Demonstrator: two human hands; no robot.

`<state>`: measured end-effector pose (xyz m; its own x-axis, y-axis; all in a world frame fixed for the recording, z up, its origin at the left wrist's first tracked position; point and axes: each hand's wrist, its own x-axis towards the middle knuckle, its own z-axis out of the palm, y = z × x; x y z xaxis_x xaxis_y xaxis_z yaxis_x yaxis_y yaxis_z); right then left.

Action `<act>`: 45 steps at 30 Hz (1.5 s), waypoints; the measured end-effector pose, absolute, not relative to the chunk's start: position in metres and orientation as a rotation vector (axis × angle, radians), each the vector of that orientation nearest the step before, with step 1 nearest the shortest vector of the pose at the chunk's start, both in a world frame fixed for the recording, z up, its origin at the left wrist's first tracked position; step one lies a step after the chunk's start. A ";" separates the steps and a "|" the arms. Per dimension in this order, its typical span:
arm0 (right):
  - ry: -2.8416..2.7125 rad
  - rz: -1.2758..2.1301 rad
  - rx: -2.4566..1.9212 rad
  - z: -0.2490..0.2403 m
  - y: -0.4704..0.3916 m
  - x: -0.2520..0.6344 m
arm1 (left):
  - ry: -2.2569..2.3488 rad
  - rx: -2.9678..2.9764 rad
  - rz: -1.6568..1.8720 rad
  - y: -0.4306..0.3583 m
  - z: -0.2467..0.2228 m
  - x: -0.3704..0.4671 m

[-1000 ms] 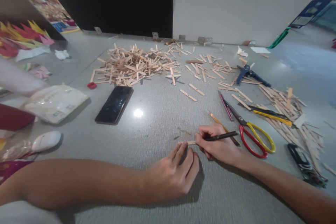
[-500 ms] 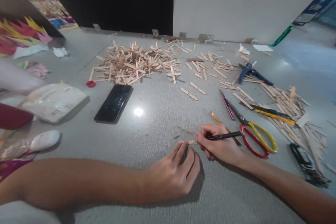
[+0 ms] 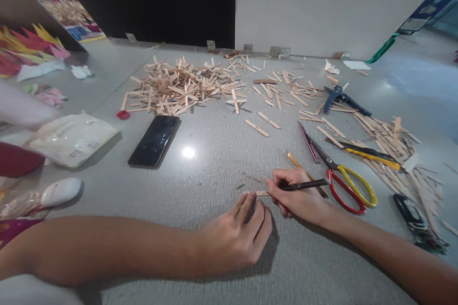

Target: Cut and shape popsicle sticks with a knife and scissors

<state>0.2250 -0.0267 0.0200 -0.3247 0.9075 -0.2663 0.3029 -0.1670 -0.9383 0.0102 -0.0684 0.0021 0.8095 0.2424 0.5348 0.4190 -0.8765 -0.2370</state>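
A short wooden craft stick (image 3: 262,193) lies flat on the grey table, partly covered by my hands. My left hand (image 3: 240,233) holds it down with the fingertips at its left end, the other fingers curled. At the stick's right end, my right hand (image 3: 296,191) grips a slim black pen-shaped tool (image 3: 308,184) like a pencil; its tip is hidden behind the fingers. A yellow pencil (image 3: 294,158) lies partly under that hand. Scissors (image 3: 343,176) with red and yellow handles rest just right of it. Two notched sticks (image 3: 256,128) lie farther back.
A heap of craft sticks (image 3: 186,86) spreads at the back, with more sticks (image 3: 386,133) at right. A phone (image 3: 154,142) and a plastic packet (image 3: 75,139) lie left. Blue pliers-like cutters (image 3: 334,97), a yellow utility knife (image 3: 372,153) and keys (image 3: 431,240) lie right.
Both hands, the stick and the black tool keep nearly the same positions. The whole view has shifted very slightly.
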 end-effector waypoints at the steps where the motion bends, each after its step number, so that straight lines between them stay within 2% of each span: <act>1: -1.591 1.518 -1.392 0.020 -0.027 0.225 | -0.503 -2.649 -0.716 -0.068 0.002 0.010; 45: -1.588 1.493 -1.444 0.025 -0.023 0.220 | -0.513 -2.631 -0.643 -0.071 -0.004 0.010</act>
<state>0.2196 -0.0231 0.0246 -0.2956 0.9126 -0.2824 0.3383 -0.1765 -0.9243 0.0096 -0.0713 -0.0040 0.8285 0.2543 0.4990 0.4295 -0.8603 -0.2746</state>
